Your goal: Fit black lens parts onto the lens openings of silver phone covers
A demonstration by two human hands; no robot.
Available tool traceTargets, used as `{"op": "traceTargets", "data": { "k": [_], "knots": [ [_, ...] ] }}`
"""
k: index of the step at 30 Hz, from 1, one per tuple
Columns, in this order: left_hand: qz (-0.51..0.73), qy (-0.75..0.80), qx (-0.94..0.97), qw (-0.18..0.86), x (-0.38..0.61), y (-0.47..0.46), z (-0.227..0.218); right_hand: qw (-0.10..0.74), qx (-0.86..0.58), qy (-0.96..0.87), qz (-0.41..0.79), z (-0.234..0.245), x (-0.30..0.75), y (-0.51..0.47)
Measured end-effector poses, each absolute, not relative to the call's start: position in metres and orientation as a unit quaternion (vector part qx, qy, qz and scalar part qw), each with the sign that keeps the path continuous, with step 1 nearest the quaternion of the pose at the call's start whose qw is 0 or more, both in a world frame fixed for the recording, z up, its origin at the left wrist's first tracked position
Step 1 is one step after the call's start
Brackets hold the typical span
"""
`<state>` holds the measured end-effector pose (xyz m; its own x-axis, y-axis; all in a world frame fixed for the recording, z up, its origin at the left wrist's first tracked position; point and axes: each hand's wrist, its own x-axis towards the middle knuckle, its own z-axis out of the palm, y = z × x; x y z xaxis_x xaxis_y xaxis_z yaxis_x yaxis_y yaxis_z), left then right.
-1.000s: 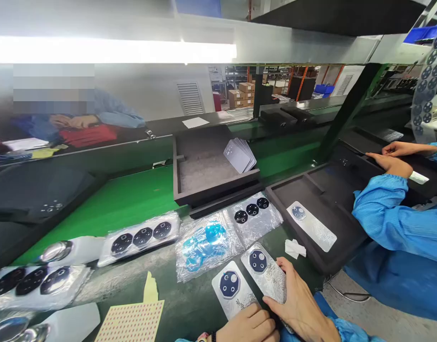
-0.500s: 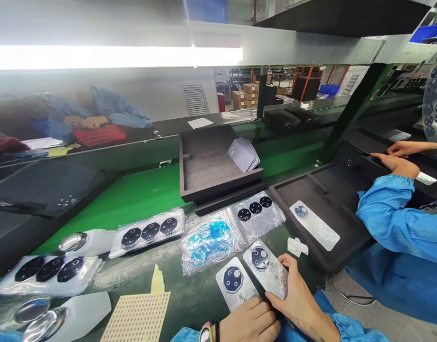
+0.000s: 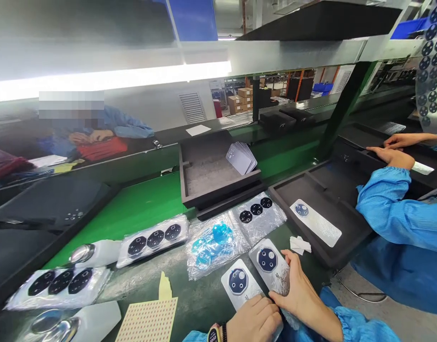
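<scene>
Two silver phone back covers with round dark-blue camera rings lie side by side at the table's near edge. My left hand (image 3: pixel 256 319) rests, fingers curled, on the lower end of the left cover (image 3: pixel 241 286). My right hand (image 3: pixel 299 292) grips the right cover (image 3: pixel 271 267) along its right edge, thumb on top. Clear bags lie just beyond: one with blue round parts (image 3: pixel 212 240), one with three black camera rings (image 3: pixel 257 210).
A black foam tray (image 3: pixel 323 199) to the right holds one silver cover (image 3: pixel 315 222). Another tray (image 3: pixel 211 173) on the green belt holds a fanned stack of covers. More ring bags, white holders and a dotted sheet (image 3: pixel 147 321) lie left. A co-worker's blue sleeve (image 3: pixel 393 209) reaches in right.
The view has tilted and shifted slightly. My hands stay on the two covers, with the right hand slid a little further up the right cover.
</scene>
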<state>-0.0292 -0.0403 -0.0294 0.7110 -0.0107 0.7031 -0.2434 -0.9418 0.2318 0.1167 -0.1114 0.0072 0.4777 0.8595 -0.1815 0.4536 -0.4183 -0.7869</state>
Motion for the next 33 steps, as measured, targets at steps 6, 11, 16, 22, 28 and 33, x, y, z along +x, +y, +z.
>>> {"op": "traceTargets", "data": {
  "k": [6, 11, 16, 22, 28, 33],
  "knots": [
    [0.382, -0.056, 0.91, 0.148, -0.027, -0.039, -0.028, 0.358, -0.776, -0.396, 0.336, 0.008, 0.123, -0.109],
    [0.332, -0.066, 0.935, 0.109, -0.027, -0.037, -0.019, 0.356, -0.784, -0.393, 0.322, 0.008, 0.141, -0.109],
    [0.226, -0.088, 0.97, 0.035, -0.032, -0.032, -0.023, 0.272, -0.818, -0.405, 0.304, 0.016, 0.153, -0.112],
    [0.335, -0.077, 0.939, 0.015, -0.037, -0.035, -0.04, 0.189, -0.826, -0.473, 0.241, 0.012, 0.155, -0.113],
    [0.268, -0.063, 0.961, 0.017, -0.057, -0.035, -0.022, 0.211, -0.74, -0.633, -0.087, -0.021, 0.143, -0.124],
    [0.056, -0.078, 0.99, 0.106, -0.064, -0.032, 0.005, 0.194, -0.686, -0.676, -0.188, -0.017, 0.134, -0.132]
  ]
}}
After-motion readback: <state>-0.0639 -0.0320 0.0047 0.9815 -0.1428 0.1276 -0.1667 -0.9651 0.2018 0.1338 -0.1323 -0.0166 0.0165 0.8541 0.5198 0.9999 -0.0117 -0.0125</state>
